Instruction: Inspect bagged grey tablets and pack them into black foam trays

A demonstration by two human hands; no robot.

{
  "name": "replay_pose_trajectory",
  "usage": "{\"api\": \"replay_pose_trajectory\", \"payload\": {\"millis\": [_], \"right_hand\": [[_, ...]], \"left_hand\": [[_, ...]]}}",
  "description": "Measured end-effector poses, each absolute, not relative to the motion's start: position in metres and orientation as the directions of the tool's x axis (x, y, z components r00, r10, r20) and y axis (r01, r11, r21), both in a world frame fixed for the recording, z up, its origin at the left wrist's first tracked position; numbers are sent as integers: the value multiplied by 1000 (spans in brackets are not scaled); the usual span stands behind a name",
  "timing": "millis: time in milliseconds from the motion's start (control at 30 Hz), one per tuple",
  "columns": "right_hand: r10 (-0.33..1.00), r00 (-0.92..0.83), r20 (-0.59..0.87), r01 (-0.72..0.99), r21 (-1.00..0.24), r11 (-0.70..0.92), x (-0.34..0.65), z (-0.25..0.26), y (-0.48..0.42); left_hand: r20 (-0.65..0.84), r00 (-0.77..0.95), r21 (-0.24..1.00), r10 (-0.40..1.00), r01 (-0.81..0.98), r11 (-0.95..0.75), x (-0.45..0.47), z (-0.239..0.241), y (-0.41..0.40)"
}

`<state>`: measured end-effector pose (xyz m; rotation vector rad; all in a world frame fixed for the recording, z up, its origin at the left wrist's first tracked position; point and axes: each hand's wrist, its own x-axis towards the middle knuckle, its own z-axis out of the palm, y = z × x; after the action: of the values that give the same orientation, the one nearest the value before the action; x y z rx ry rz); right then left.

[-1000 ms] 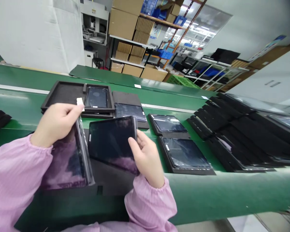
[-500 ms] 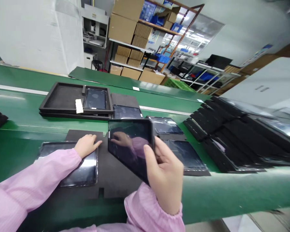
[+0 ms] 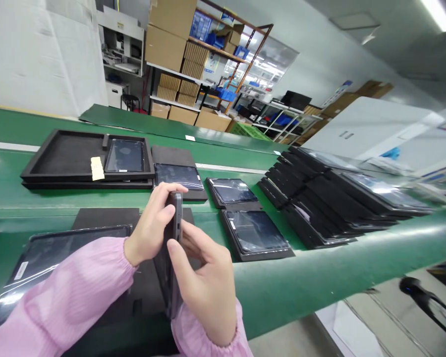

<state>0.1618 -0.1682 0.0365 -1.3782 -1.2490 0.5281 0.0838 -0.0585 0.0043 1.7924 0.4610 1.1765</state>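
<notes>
Both hands hold a dark tablet (image 3: 174, 277), turned nearly edge-on to me above the bench. My left hand (image 3: 152, 225) is closed on its upper left side, fingers over the top edge. My right hand (image 3: 206, 280) grips the near long edge, thumb on the screen side and fingers behind. Below them lies a black foam pad (image 3: 146, 282), partly hidden by my hands. Under my left forearm is another tablet (image 3: 40, 258) in shiny film with a white label, lying on the bench.
A black foam tray (image 3: 63, 153) with a small tablet (image 3: 125, 155) and a yellow note stands at the back left. Wrapped tablets on foam (image 3: 258, 232) lie to the right, beside tall stacks of black foam trays (image 3: 319, 198). The green bench (image 3: 275, 287) has its front edge at lower right.
My right hand has turned the tablet from screen-facing to edge-on. My left hand has left the wrapped tablet's side and taken hold of the held one. The view has swung right.
</notes>
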Motion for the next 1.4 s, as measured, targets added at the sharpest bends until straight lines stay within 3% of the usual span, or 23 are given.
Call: {"api": "replay_pose_trajectory", "payload": {"millis": [133,367,700,967,1400], "right_hand": [[877,316,362,346,-905,249,167,39,-164],[840,374,394,358,-896,262,177,40,-159],[878,371,302,224,-947,231,186,39,-158],[961,170,218,11,-976,219,210,31,-152],[976,73,205,-157,-964,214,223,17,-142]], "left_hand": [[549,415,831,725,-184,-524,89,-8,-55],[563,558,802,609,-191,-566,84,-6,-50],[638,594,678,490,-132,-723,84,0,-53],[567,640,679,518,-8,-734,82,12,-62],[581,677,698,452,-128,-705,95,12,-57]]}}
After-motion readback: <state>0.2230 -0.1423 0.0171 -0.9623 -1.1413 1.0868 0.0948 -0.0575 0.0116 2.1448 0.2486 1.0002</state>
